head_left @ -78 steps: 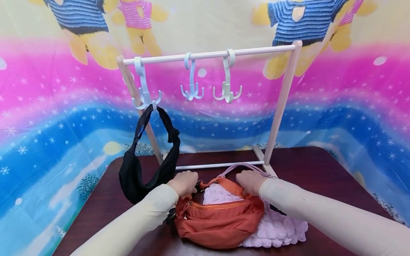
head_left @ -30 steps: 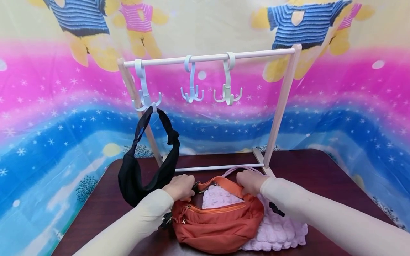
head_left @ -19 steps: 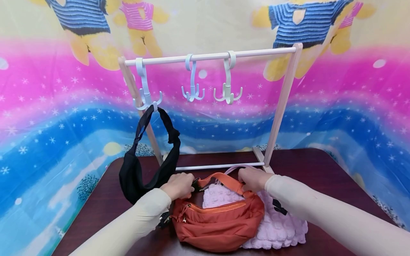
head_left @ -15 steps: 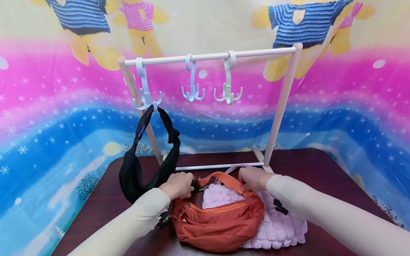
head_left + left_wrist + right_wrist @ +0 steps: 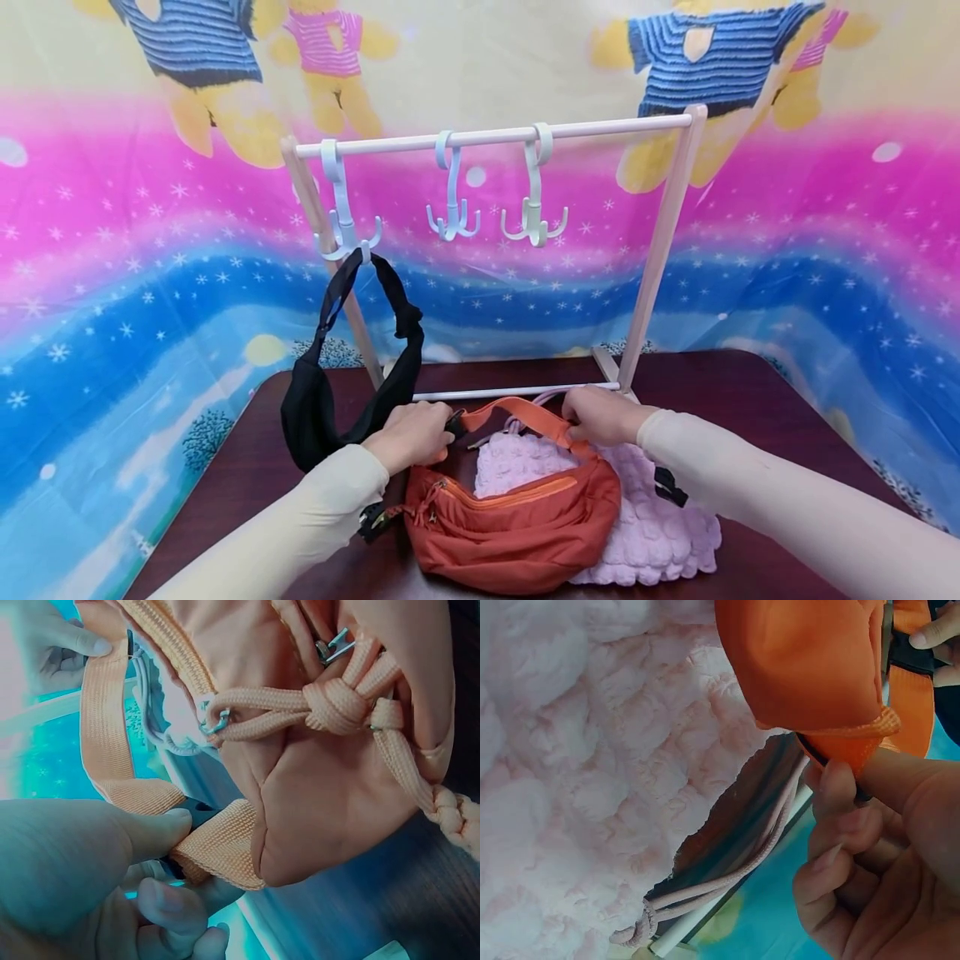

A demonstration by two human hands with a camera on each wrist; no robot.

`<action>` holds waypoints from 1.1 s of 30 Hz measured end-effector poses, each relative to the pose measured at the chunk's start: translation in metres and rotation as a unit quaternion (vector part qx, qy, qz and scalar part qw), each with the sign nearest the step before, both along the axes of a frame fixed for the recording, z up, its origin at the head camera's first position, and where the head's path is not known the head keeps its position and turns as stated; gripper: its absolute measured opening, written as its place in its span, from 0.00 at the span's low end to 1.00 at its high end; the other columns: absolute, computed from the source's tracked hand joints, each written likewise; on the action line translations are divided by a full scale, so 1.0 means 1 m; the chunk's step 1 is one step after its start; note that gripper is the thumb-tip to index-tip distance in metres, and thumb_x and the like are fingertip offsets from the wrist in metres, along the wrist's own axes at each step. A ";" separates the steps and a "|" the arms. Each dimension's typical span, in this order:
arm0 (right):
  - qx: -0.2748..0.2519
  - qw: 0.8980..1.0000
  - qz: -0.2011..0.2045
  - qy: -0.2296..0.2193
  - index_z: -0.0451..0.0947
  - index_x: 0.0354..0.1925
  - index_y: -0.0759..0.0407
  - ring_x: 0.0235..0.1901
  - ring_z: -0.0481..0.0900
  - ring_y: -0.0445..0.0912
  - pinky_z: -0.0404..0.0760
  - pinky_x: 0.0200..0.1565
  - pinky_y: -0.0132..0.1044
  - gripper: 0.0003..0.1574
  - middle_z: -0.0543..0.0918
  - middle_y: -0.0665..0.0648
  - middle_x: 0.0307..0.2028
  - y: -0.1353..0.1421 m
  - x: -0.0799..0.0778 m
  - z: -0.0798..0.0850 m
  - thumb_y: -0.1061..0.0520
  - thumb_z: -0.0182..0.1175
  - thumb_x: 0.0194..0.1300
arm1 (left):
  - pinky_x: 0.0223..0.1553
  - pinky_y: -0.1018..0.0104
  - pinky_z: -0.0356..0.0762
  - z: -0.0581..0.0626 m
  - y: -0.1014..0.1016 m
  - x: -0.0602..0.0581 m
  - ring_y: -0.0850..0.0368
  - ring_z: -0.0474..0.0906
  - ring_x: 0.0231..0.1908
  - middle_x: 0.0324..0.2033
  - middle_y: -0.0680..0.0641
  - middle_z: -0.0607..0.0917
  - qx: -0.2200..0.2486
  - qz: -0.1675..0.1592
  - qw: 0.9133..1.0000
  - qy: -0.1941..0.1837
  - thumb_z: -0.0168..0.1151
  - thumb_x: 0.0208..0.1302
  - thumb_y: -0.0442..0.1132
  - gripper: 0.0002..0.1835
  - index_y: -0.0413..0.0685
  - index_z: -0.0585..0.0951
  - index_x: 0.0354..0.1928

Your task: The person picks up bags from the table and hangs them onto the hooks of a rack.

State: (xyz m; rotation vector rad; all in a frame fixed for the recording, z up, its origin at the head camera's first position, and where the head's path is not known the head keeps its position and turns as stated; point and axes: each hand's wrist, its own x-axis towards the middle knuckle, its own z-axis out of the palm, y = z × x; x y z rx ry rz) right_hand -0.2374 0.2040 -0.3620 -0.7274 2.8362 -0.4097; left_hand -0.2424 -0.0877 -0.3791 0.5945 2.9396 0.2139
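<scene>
orange bag, head view: low in the middle over the dark table [image 5: 738, 433], overlapping some pink puffy fabric [image 5: 660, 537]; the orange bag [image 5: 517, 542] has an orange strap [image 5: 517, 407] arching behind it
hands, head view: left hand [image 5: 415, 433] and right hand [image 5: 603, 415] grip that strap, one at each end
rack, head view: the wooden rack [image 5: 660, 258] carries three pale hooks [image 5: 453, 208]; a black bag [image 5: 306, 417] hangs from the leftmost
left hand, left wrist view: thumb and fingers pinch the strap beside a black buckle [image 5: 201, 814]
right hand, right wrist view: thumb and forefinger pinched at the bag's corner, other fingers curled
</scene>
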 end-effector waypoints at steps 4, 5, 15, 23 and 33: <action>-0.024 1.000 0.011 0.008 0.84 0.24 0.56 0.18 0.64 0.36 0.64 0.23 0.28 0.10 0.70 0.44 0.15 0.004 0.001 0.002 0.63 0.70 0.61 | 0.25 0.62 0.61 0.003 -0.002 0.001 0.56 0.68 0.20 0.19 0.52 0.72 0.004 0.003 1.000 0.007 0.64 0.70 0.44 0.06 0.51 0.80 0.37; -0.027 0.999 0.015 0.011 0.84 0.24 0.56 0.18 0.65 0.36 0.65 0.23 0.28 0.09 0.72 0.44 0.15 0.005 0.001 0.003 0.63 0.71 0.61 | 0.25 0.62 0.61 0.003 -0.002 0.002 0.56 0.68 0.21 0.19 0.52 0.73 0.006 0.004 1.000 0.007 0.63 0.71 0.45 0.06 0.51 0.80 0.38; -0.032 0.999 0.009 0.016 0.83 0.24 0.54 0.17 0.65 0.36 0.65 0.23 0.29 0.11 0.69 0.44 0.14 0.009 0.005 0.011 0.60 0.70 0.62 | 0.25 0.63 0.62 0.011 -0.004 0.007 0.57 0.69 0.21 0.21 0.52 0.74 0.019 0.015 1.000 0.012 0.62 0.72 0.45 0.06 0.53 0.79 0.37; -0.042 0.999 0.012 0.018 0.85 0.26 0.55 0.16 0.64 0.36 0.66 0.23 0.29 0.08 0.68 0.44 0.14 0.010 0.005 0.016 0.61 0.70 0.63 | 0.26 0.62 0.62 0.016 -0.006 0.007 0.57 0.69 0.22 0.22 0.52 0.76 0.018 0.021 1.000 0.011 0.61 0.72 0.46 0.06 0.53 0.80 0.42; -0.072 0.997 0.018 0.018 0.86 0.28 0.55 0.15 0.63 0.36 0.64 0.21 0.29 0.06 0.67 0.45 0.13 0.011 0.009 0.026 0.61 0.69 0.63 | 0.26 0.62 0.63 0.025 -0.007 0.012 0.56 0.72 0.23 0.23 0.52 0.78 0.024 0.037 0.999 0.005 0.61 0.73 0.47 0.09 0.54 0.81 0.50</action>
